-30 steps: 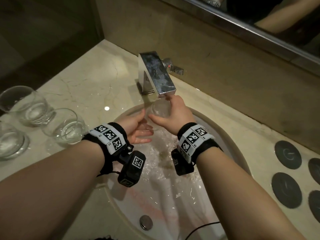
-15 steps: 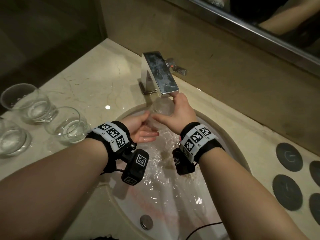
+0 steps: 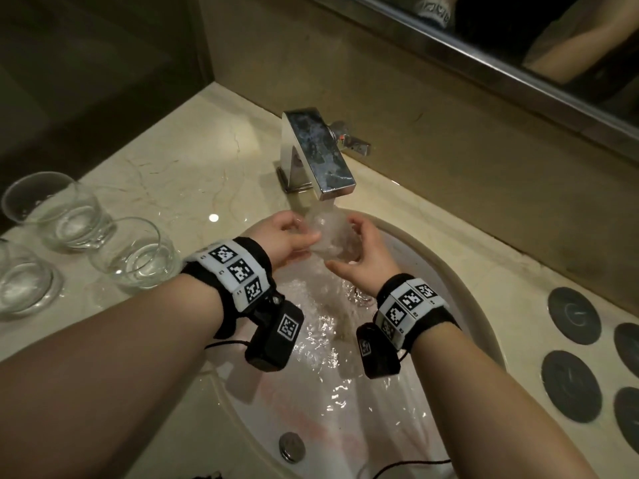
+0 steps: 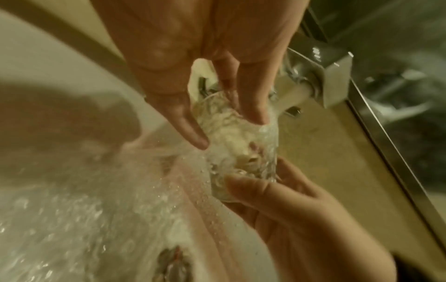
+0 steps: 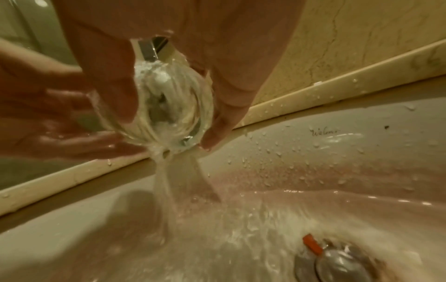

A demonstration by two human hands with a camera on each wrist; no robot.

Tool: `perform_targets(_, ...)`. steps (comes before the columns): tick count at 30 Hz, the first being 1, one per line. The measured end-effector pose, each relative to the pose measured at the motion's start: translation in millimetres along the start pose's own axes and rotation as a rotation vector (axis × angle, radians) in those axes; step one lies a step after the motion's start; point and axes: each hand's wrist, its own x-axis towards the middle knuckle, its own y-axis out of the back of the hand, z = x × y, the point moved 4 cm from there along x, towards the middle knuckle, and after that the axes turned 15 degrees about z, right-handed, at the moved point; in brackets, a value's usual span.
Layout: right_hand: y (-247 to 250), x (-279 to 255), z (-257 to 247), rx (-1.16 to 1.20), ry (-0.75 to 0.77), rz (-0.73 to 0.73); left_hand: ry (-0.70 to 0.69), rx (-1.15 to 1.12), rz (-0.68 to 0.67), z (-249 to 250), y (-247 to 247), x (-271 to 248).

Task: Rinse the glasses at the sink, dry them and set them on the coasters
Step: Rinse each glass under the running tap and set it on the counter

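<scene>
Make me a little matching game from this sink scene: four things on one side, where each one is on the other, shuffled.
Things:
1. held glass
2. three glasses
3. coasters
4. drain plug

Places:
a. counter right of the sink
b. sink bottom
c. under the running tap, in both hands
d. counter left of the sink

Pairs: 1-c, 2-d, 3-a, 4-b

Both bare forearms reach forward side by side, each wrist wrapped in a black band with black-and-white square markers and a small camera slung beneath. The left hand sits palm turned inward, its fingers stretched forward and only lightly bent. The right hand faces it from the other side, thumb and fingers curled inward. The two hands are close together, fingertips nearly meeting.
</scene>
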Motion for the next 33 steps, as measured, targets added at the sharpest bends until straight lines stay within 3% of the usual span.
perform_targets(4, -5, 4, 2, 0.085, -0.017, -0.019, -0.412, 0.488, 0.035, 11, -3, 0)
perform_targets(8, -10, 8, 3, 0.076, -0.041, -0.017, -0.545, 0.584, 0.044, 14, -5, -3)
perform_targets(15, -14, 10, -4, 0.061, 0.02, -0.028, -0.492, 0.518, 0.046, 10, 0, 2)
perform_targets(21, -14, 12, -6, 0.07, 0.06, -0.002, -0.549, 0.699, 0.059, 15, -1, 2)
perform_targets(26, -15, 14, -6, 0.072, 0.049, -0.021, -0.52, 0.615, -0.017, 16, -7, 8)
perform_targets(33, -18, 14, -2, 0.081, 0.041, -0.044, -0.497, 0.614, -0.024, 15, -10, 11)
